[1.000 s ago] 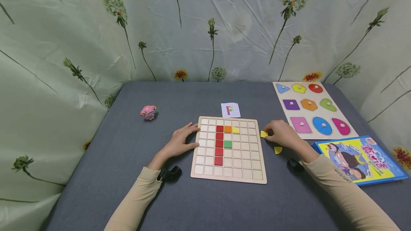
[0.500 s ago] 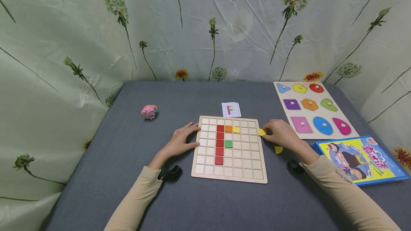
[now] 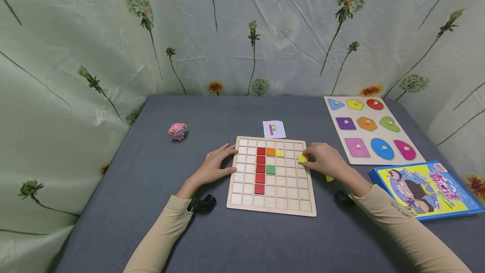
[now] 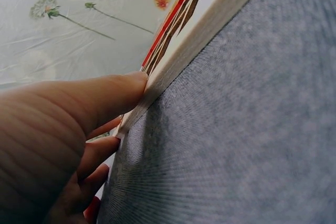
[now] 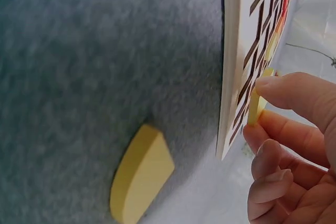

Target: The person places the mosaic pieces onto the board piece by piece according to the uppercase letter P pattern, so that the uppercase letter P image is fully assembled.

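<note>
A light wooden grid board (image 3: 282, 190) lies on the grey table. It carries a column of several red tiles (image 3: 260, 169), an orange tile (image 3: 270, 151), a yellow tile (image 3: 280, 153) with a cut corner and a green tile (image 3: 270, 169). My left hand (image 3: 212, 165) rests at the board's left edge, thumb (image 4: 121, 90) and fingers against its side. Between thumb and index finger, my right hand (image 3: 323, 159) pinches another yellow tile (image 5: 255, 107) over the board's right side. A second loose yellow tile (image 5: 142, 174) with a rounded side lies on the table below that hand.
A small printed pattern card (image 3: 274, 129) lies behind the board. At the back right is a knobbed shape puzzle (image 3: 356, 134), with a blue and yellow box (image 3: 426, 188) before it. A pink toy figure (image 3: 177, 131) stands at left.
My right hand has moved left with the yellow tile, from beside the board to over its right columns. The left hand stays at the board's edge.
</note>
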`<state>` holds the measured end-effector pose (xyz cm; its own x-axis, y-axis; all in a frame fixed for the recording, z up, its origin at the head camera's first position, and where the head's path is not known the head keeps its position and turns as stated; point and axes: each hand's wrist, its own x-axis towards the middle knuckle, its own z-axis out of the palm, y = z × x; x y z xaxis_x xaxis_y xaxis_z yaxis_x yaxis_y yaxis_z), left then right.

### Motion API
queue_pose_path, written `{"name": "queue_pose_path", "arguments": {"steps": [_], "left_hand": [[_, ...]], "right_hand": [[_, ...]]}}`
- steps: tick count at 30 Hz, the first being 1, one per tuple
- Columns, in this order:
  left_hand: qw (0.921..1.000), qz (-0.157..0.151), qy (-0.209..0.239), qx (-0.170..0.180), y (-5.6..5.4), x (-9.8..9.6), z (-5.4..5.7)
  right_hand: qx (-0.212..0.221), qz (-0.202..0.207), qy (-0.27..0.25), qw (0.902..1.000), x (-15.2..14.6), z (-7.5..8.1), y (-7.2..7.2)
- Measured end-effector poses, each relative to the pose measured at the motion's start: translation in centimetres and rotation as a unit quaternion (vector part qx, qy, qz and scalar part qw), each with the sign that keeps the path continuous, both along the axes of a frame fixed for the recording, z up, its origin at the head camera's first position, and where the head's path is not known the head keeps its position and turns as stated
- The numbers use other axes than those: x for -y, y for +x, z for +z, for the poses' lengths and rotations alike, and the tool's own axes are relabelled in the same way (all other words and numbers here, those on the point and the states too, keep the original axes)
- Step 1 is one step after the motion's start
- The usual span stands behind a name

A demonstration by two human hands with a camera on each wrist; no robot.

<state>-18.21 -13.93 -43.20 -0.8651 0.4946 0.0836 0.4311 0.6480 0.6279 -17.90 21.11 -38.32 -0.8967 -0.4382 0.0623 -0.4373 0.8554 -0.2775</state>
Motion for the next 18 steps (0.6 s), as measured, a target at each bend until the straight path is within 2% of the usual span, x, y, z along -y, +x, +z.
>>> {"name": "queue_pose_path", "arguments": {"steps": [11, 18], "left_hand": [[1.0000, -0.003, -0.006, -0.004, 0.0, -0.1, -0.1], [0.9999, -0.001, -0.009, -0.004, 0.1, 0.0, -0.1]], "right_hand": [[-0.015, 0.025, -0.009, 0.9995, 1.5, -0.5, -0.1], [-0.008, 0.048, -0.017, 0.9987, 2.9, -0.7, -0.4]]}}
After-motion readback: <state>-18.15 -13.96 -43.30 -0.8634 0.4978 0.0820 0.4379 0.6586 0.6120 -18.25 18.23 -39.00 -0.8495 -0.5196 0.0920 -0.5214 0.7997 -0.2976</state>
